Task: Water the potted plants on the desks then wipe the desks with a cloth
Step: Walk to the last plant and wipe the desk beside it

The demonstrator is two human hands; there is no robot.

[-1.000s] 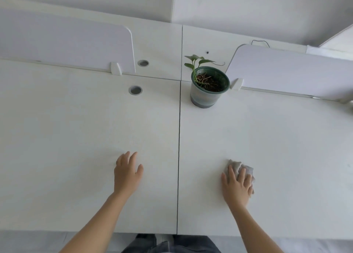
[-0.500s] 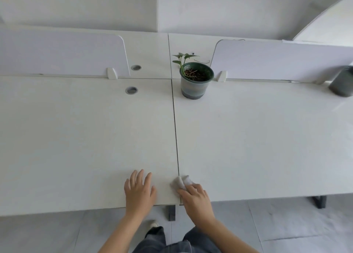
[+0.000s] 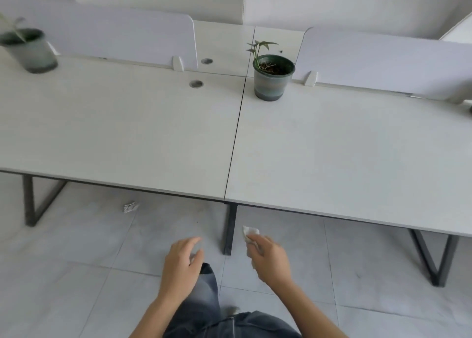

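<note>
Two white desks (image 3: 332, 159) stand side by side, joined at a dark seam. A small green plant in a grey-green pot (image 3: 272, 77) sits at the back, just right of the seam. A second potted plant (image 3: 28, 49) is blurred at the far left. Both my hands hang over the floor, off the desks' near edge. My right hand (image 3: 270, 258) is closed on a crumpled white cloth (image 3: 250, 233). My left hand (image 3: 182, 266) holds nothing, with its fingers loosely curled and apart.
White divider panels (image 3: 383, 64) stand along the back of both desks. Two round cable holes (image 3: 196, 83) lie left of the seam. Dark metal desk legs (image 3: 229, 228) stand on grey floor tiles. A scrap of white paper (image 3: 130, 206) lies under the left desk.
Both hands have come off the desk top and now hang over the floor. The view has pulled back from the desks, and the far-left pot has come into sight.
</note>
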